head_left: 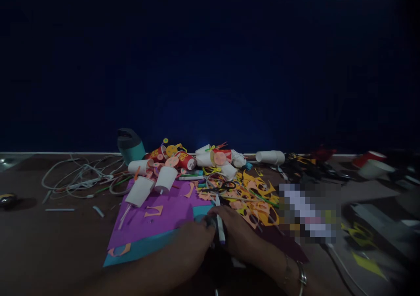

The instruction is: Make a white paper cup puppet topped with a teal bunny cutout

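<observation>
In the head view my left hand [195, 241] is closed, close against my right hand at the front middle of the table. What its fingers hold is dark and blurred. My right hand [234, 230] has a white marker [220, 226] with a purple end between its fingers, tilted upright. Just beyond both hands lies a piece of teal paper [201, 210], partly covered by the fingers. Purple paper [173, 213] spreads to the left, over a blue sheet [144, 245]. Black-handled scissors [227, 186] rest beyond the right hand.
Orange and yellow paper scraps [262, 195] pile up to the right. White paper cups [140, 192] with straws and red cups [186, 160] stand or lie behind. A teal jug-like container [130, 147] and tangled white cable [82, 178] are at left. A blue wall [210, 68] rises behind.
</observation>
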`<action>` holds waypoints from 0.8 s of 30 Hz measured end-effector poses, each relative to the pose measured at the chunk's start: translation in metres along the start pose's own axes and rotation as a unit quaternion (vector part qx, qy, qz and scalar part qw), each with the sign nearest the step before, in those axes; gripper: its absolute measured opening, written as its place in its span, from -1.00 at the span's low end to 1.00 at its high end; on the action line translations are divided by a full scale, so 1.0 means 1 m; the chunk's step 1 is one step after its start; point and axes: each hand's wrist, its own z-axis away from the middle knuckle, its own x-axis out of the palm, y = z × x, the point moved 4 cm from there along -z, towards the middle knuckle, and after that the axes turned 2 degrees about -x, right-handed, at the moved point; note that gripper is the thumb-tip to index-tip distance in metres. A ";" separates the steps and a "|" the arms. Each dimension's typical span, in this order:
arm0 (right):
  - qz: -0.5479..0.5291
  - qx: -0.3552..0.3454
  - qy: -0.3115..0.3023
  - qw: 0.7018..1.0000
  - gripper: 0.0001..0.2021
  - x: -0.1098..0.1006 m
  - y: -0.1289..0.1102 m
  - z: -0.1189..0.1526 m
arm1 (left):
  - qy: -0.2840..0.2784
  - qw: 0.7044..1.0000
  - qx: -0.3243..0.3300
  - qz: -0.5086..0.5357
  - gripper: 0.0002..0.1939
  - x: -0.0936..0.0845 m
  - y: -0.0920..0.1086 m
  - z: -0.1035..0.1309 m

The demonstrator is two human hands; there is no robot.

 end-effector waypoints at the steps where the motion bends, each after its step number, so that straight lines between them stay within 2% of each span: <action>1: 0.001 -0.003 0.000 1.000 -0.43 0.000 0.001 0.000 | 0.019 1.000 0.002 -0.003 -0.61 -0.005 -0.005 0.000; 4: 0.007 -0.001 0.006 1.000 -0.41 0.001 0.003 0.000 | 0.068 0.997 0.038 0.010 -0.62 -0.018 -0.017 -0.003; 8: 0.003 0.002 0.016 1.000 -0.34 0.002 0.005 0.000 | 0.064 0.995 0.060 -0.039 -0.67 -0.027 -0.026 -0.010; 16: -0.026 0.056 0.019 0.998 -0.32 0.000 0.002 -0.001 | 0.038 0.990 0.052 -0.125 -0.85 -0.038 -0.004 -0.026; 24: -0.048 0.079 0.033 0.995 -0.49 -0.001 -0.005 0.001 | 0.032 0.988 0.079 -0.133 -0.91 -0.031 0.008 -0.040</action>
